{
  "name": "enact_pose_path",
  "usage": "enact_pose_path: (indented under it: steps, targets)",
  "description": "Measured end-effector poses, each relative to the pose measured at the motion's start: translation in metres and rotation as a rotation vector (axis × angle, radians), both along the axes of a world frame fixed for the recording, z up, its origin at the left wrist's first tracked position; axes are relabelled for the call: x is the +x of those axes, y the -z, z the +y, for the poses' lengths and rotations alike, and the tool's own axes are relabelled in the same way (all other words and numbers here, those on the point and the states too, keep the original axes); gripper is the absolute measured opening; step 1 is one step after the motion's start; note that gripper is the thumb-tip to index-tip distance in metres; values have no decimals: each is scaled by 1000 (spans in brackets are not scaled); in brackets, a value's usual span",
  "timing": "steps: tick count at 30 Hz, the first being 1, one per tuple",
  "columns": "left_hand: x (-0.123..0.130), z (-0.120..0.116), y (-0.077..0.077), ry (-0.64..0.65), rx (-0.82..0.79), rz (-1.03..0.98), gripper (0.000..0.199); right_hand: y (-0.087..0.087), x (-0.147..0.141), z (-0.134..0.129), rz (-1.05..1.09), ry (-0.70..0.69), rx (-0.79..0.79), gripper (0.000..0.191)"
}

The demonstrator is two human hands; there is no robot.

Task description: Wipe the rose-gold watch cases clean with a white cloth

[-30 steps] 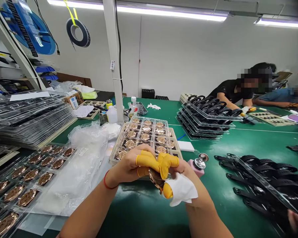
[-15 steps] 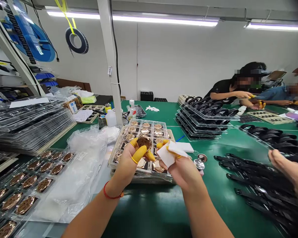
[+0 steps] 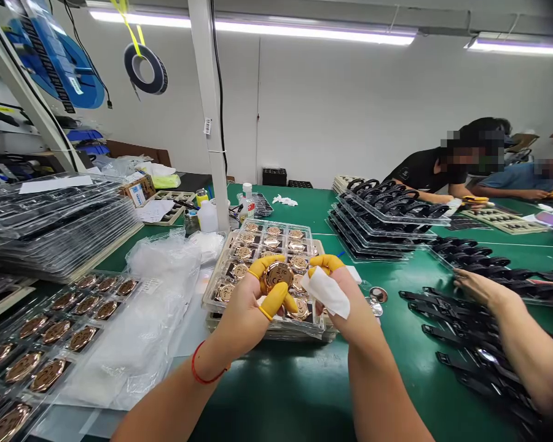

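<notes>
My left hand (image 3: 253,301), with yellow finger cots, grips a round rose-gold watch case (image 3: 279,276) whose marked dark face shows. To its right, my right hand (image 3: 345,294), also in yellow finger cots, is closed on a folded white cloth (image 3: 329,293). The cloth and the case are apart. Both hands are over a clear compartment tray (image 3: 270,232) holding several rose-gold round pieces, stacked on other trays.
At left are another tray of round pieces (image 3: 55,331), plastic bags (image 3: 120,344) and stacked trays (image 3: 59,227). Black straps (image 3: 470,331) and strap trays (image 3: 387,215) lie right. Another person's hand (image 3: 488,291) reaches in there; two people work behind.
The case has turned its marked face toward me and moved slightly right. The cloth hangs differently in my right hand. Another person's hand at right has moved inward with a strap tray.
</notes>
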State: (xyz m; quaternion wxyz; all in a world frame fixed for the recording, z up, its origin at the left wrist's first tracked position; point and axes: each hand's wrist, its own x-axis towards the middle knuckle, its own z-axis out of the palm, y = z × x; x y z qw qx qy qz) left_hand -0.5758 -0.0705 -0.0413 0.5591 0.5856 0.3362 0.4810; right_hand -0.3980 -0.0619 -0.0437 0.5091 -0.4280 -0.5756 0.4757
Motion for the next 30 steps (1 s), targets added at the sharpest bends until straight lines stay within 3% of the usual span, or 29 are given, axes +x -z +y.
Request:
enact_pose_path:
  steps: [4,5,9,11,14,16,19,22,24,30]
  targets:
    - [-3,1,1,-4,-29,7,55,-4,9,-2,-88,-340,73,27]
    - [-3,1,2,4,-25,5,56,-6,11,-3,-75,-367,96,25]
    - [-4,1,6,36,40,9,48,-8,6,-3,183,-103,93,21]
    - [-3,0,8,42,130,41,41,-7,-2,-3,308,-91,59,24]
    - [-3,-1,8,-26,468,175,32,-2,-15,-5,301,-180,11,33]
    - [-6,-1,6,-90,742,306,32,0,-19,-6,247,-162,34,28]
    - [-12,0,2,-156,983,495,32,1,-18,-7,187,-62,249,19]
    - [-15,2,2,-249,1052,587,27,0,-14,-9,75,66,449,13]
    - [-16,4,2,-279,1056,586,24,2,-13,-9,28,81,456,12]
    - [-16,3,1,-314,1014,608,17,7,-9,-1,182,-204,252,15]
